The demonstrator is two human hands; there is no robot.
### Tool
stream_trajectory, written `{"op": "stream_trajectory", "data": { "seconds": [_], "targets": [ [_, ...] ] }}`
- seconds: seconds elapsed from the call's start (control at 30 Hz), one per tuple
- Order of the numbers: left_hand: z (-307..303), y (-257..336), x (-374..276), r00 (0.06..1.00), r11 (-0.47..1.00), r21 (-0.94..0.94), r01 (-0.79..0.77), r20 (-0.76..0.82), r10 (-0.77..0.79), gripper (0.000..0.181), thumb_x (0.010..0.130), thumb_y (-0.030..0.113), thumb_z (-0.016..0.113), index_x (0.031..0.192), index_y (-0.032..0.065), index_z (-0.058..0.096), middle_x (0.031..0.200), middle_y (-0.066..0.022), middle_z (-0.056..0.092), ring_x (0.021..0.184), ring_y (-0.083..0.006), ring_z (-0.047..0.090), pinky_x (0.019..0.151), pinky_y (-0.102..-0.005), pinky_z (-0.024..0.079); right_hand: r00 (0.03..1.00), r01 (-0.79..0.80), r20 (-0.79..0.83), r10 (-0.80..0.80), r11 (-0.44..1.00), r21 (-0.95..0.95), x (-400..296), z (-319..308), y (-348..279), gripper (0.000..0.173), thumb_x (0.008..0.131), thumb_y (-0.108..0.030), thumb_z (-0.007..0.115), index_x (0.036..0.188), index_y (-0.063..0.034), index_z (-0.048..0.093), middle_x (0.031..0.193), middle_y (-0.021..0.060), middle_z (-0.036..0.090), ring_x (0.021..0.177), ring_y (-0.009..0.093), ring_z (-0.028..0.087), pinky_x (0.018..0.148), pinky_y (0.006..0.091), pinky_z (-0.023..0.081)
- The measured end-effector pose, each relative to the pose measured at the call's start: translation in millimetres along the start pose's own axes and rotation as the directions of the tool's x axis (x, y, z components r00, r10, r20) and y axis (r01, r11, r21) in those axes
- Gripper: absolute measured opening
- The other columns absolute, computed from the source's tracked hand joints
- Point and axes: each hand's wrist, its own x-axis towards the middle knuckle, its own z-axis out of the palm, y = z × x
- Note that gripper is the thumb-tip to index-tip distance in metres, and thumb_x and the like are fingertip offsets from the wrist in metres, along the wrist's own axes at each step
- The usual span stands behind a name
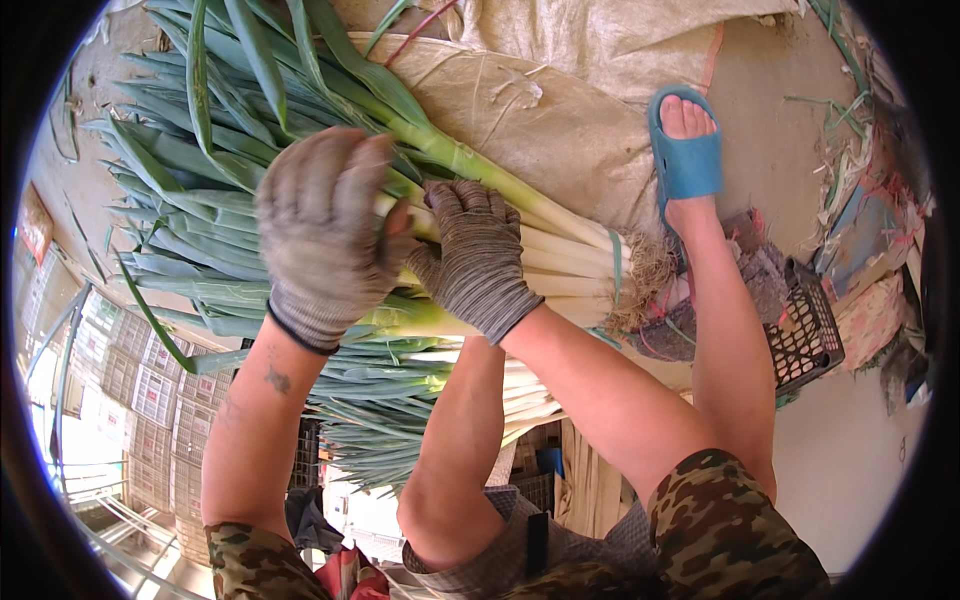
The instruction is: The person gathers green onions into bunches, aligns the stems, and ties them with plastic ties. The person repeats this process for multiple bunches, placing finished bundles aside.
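Note:
A large bundle of long green onions or leeks [555,247] lies across the view, green leaves to the left, white stalks and roots to the right. A green tie [616,266] circles the white ends near the roots. My right hand [480,259], in a grey striped knit glove, lies over the middle of the bundle with its fingers curled on the stalks. My left hand [330,232], in a similar glove, is blurred above the leafy part, just left of the right hand. Its fingers look bent; what it holds, if anything, cannot be made out.
More long green onions [375,409] lie below the bundle. Beige woven sheeting [555,135] covers part of the floor beyond. My foot in a blue slide sandal [690,161] stands right of it, near a black plastic crate [810,330]. Stacked crates [157,375] stand at the left.

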Motion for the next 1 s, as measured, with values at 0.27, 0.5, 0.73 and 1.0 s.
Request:
{"op": "stream_trajectory", "data": {
  "seconds": [0.27,0.5,0.73,1.0],
  "targets": [
    [27.7,-27.7,15.8,0.806,0.998,0.064,0.029,0.588,-0.061,0.023,0.092,0.029,0.061,0.1,0.0085,0.067,0.105,-0.0093,0.063,0.102,-0.0303,0.061,0.083,-0.0463,0.048,1.0,-0.028,-0.009,0.029,0.995,0.091,-3.0,2.4,-11.1,0.067,0.08,-0.047,0.072,0.128,-0.0037,0.056,0.121,0.0165,0.053,0.114,0.034,0.048,0.101,0.05,0.035],
    [19.8,-30.2,7.8,0.761,0.99,0.119,0.071,0.635,-0.131,0.03,0.094,0.036,0.057,0.098,0.0084,0.069,0.103,-0.01,0.065,0.103,-0.0306,0.062,0.086,-0.0449,0.048,0.981,-0.009,0.192,0.001,0.999,0.044,0.0,0.0,-8.1,0.083,0.077,-0.054,0.075,0.134,-0.001,0.048,0.13,0.0199,0.053,0.124,0.034,0.048,0.108,0.0481,0.033],
    [-7.4,-93.0,9.9,0.801,0.964,0.227,0.141,0.545,-0.246,0.039,0.098,0.042,0.052,0.097,0.0095,0.073,0.101,-0.011,0.068,0.104,-0.0327,0.061,0.091,-0.0459,0.045,0.946,-0.079,0.318,0.059,0.996,0.051,5.9,-15.2,-11.0,0.086,0.075,-0.06,0.075,0.134,-0.0042,0.048,0.129,0.0175,0.054,0.122,0.034,0.05,0.108,0.0476,0.035],
    [-3.2,-89.6,-8.2,0.791,0.936,0.304,0.176,0.523,-0.318,0.038,0.097,0.042,0.054,0.089,0.0102,0.073,0.089,-0.0099,0.07,0.091,-0.0326,0.065,0.085,-0.0452,0.045,0.997,-0.046,0.057,0.042,0.997,0.062,37.2,-1.1,3.0,0.1,0.073,-0.059,0.075,0.145,0.0002,0.038,0.142,0.0217,0.044,0.132,0.04,0.041,0.115,0.0504,0.028]
  ]
}}
